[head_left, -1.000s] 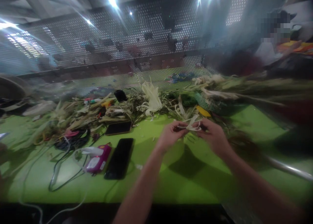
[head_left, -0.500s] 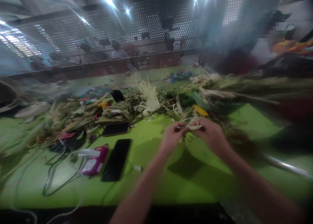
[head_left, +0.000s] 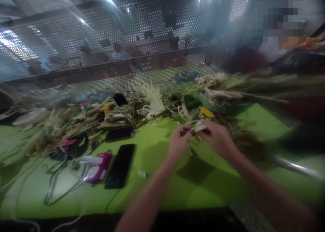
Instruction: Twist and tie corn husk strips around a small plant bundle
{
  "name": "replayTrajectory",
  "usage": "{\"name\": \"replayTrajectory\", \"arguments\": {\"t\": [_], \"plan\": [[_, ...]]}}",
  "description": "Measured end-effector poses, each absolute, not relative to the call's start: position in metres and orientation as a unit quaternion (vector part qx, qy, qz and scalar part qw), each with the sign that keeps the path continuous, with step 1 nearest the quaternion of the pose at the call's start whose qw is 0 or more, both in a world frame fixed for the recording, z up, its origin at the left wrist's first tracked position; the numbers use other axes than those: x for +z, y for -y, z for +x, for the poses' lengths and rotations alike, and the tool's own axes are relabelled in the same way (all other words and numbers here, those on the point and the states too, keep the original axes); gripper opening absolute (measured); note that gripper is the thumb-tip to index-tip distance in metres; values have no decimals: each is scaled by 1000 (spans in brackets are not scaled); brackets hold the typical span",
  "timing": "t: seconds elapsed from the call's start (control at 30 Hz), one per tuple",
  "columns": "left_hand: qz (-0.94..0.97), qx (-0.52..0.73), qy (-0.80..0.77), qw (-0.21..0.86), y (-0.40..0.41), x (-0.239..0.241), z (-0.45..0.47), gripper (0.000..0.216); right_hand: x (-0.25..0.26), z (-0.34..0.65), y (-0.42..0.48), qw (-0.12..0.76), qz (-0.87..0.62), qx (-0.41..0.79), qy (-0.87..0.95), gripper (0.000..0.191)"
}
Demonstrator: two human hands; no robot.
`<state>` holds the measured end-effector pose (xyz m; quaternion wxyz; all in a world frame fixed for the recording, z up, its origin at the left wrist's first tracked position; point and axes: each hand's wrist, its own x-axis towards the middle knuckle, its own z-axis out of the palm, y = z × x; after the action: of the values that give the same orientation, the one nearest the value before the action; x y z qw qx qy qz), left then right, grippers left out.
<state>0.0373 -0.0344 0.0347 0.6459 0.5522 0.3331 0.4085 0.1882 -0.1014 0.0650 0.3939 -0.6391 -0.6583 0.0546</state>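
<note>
Both hands are raised over the green table (head_left: 157, 164), fingertips almost meeting. My left hand (head_left: 179, 140) is closed in a pinch on the near side of a pale corn husk piece (head_left: 199, 126). On the other side of that piece, my right hand (head_left: 215, 135) pinches it too, its fingertips partly hidden. Thin strands hang below the fingers. Beyond the hands, a larger bunch of pale corn husk (head_left: 153, 101) stands up in a heap of dry husks (head_left: 119, 117). A yellow object (head_left: 207, 112) lies just past my right hand.
A black phone (head_left: 120, 166) and a second phone (head_left: 118, 134) lie to the left, beside a purple packet (head_left: 98, 167) and loose cables (head_left: 50, 188). A perforated metal screen (head_left: 122, 52) stands behind the heap. At the far right is another person (head_left: 273, 51).
The husk piece between my fingers has turned and shows a broader pale face. Both hands stay close together in nearly the same spot. The view has shifted slightly.
</note>
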Motion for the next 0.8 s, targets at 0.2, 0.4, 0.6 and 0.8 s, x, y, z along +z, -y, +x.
{"name": "replayTrajectory", "arguments": {"t": [0.2, 0.4, 0.6, 0.8], "plan": [[522, 426, -333, 660, 35, 38, 38, 14, 67, 186, 103, 463, -623, 139, 615, 20], [536, 400, -330, 666, 37, 43, 37, 11, 69, 184, 102, 497, -629, 127, 585, 19], [533, 392, -307, 684, 38, 48, 36, 17, 72, 183, 102, 523, -625, 198, 544, 21], [553, 388, -296, 675, 38, 45, 37, 18, 69, 183, 101, 500, -633, 126, 578, 16]]}}
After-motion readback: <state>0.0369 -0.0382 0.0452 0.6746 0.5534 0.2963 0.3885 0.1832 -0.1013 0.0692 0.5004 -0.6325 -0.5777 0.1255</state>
